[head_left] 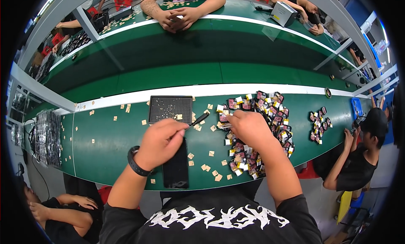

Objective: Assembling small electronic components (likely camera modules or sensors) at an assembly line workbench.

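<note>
My left hand (162, 140), with a dark band at the wrist, is closed on a slim black pen-like tool (201, 118); its thicker end points away to the right. Fingers pinched together, my right hand (251, 128) reaches over the left side of a heap of small black electronic modules (278, 113) with pinkish, white and yellow parts. Something pale and thin shows under its fingertips, too small to name. Beyond my left hand lies a black gridded tray (185, 104) holding tiny pale bits. A black smartphone (176, 170) rests partly beneath my left wrist.
Small beige squares (211, 153) are scattered over the green table (109, 138). Farther right is a smaller module cluster (319, 124), near a blue tray (356, 107). Stacked clear-wrapped packs (47, 136) stand at the left. A white ledge (139, 95) runs behind; other people sit around.
</note>
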Demonstrator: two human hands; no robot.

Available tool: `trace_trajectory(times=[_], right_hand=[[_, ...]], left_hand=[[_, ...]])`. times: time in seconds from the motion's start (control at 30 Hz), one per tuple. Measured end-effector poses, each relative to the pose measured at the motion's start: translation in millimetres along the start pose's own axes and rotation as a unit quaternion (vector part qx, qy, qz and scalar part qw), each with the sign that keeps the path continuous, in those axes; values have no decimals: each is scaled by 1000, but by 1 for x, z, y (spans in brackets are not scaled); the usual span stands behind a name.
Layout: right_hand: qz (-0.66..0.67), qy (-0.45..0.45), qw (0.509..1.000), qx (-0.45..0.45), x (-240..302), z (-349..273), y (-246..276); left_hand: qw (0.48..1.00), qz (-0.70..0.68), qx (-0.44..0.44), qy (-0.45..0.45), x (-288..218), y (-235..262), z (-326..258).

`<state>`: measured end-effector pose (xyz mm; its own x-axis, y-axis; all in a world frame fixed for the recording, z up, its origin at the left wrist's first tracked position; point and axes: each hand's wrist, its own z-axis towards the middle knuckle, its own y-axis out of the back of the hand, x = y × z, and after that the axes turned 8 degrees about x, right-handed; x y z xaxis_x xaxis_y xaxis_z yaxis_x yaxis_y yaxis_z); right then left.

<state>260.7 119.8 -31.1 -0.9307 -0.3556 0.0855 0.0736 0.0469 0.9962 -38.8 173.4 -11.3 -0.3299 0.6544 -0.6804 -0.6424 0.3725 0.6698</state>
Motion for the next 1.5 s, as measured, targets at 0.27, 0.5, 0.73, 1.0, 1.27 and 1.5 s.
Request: trace_trajectory(times=[0.27,0.5,0.73,1.0,1.27,1.5], right_hand=[[44,10,999,0,0,3,11],[74,-22,997,9,-4,9,-1],[187,-18,982,-6,31,-1,25],[482,-91,870,-42,111,-54,51],[630,-167,758,-3,131,-76,45],[689,-204,696,17,142,-69,46]], left_hand=[[885,-408,21,222,-12,-24,-19],[859,-438,-24,265,-20,-26,-32],[781,-550,-46,292,-31,-47,-45],[687,-691,23,224,-45,-52,-40],[809,-542,22,227,-62,-43,-48],[967,-240,-13,88,-75,-38,-54]])
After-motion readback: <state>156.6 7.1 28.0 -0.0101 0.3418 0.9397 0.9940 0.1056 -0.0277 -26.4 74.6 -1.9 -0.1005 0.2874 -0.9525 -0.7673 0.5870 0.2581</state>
